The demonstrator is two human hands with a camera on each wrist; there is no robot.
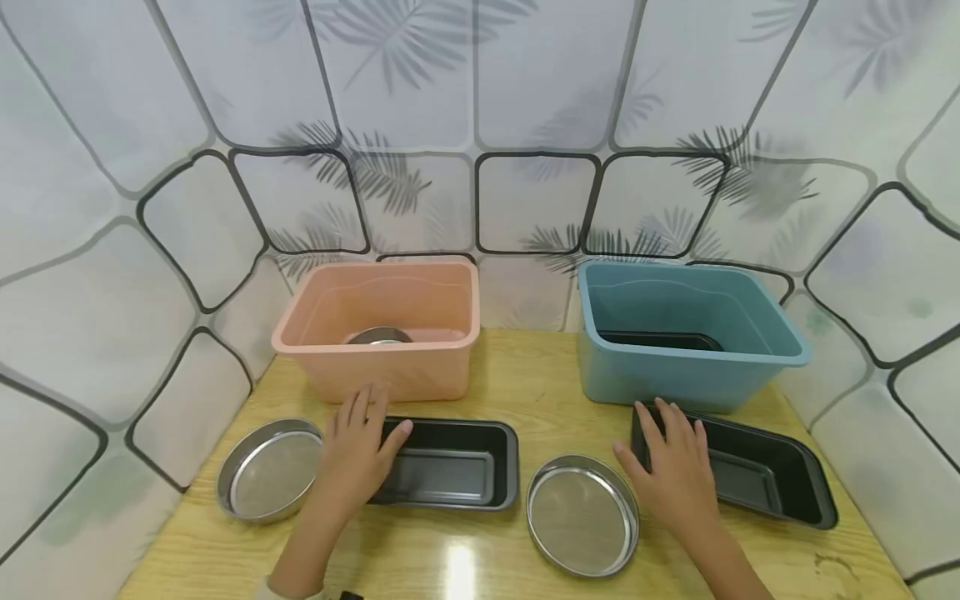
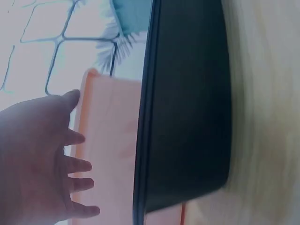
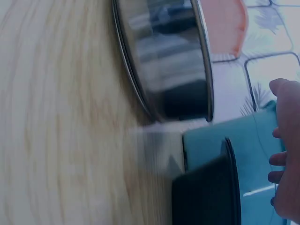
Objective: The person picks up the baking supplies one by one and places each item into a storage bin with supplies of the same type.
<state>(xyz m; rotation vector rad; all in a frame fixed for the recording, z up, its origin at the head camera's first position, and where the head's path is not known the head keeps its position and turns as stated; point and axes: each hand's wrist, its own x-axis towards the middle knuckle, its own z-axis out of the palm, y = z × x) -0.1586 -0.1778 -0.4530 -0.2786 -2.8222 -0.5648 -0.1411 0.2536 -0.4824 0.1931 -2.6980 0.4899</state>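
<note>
My left hand (image 1: pixel 351 467) hovers over the left end of a black loaf pan (image 1: pixel 453 477), fingers spread and holding nothing. In the left wrist view that hand (image 2: pixel 35 159) is apart from the pan's dark side (image 2: pixel 187 103). Over the near-left corner of a second black loaf pan (image 1: pixel 750 475) is my right hand (image 1: pixel 675 479), its fingers loosely extended. The right wrist view shows this hand (image 3: pixel 289 159) with a gap to the pan (image 3: pixel 206 199). Round metal sieves with fine mesh lie flat: one (image 1: pixel 273 475) left of my left hand, another (image 1: pixel 581 517) between the pans.
A pink plastic bin (image 1: pixel 390 373) stands at the back left with a round metal rim (image 1: pixel 381 335) showing inside. At the back right, a blue bin (image 1: pixel 675 379) contains a black pan (image 1: pixel 660 340). Patterned cloth walls (image 1: pixel 536 200) enclose the wooden table (image 1: pixel 525 367).
</note>
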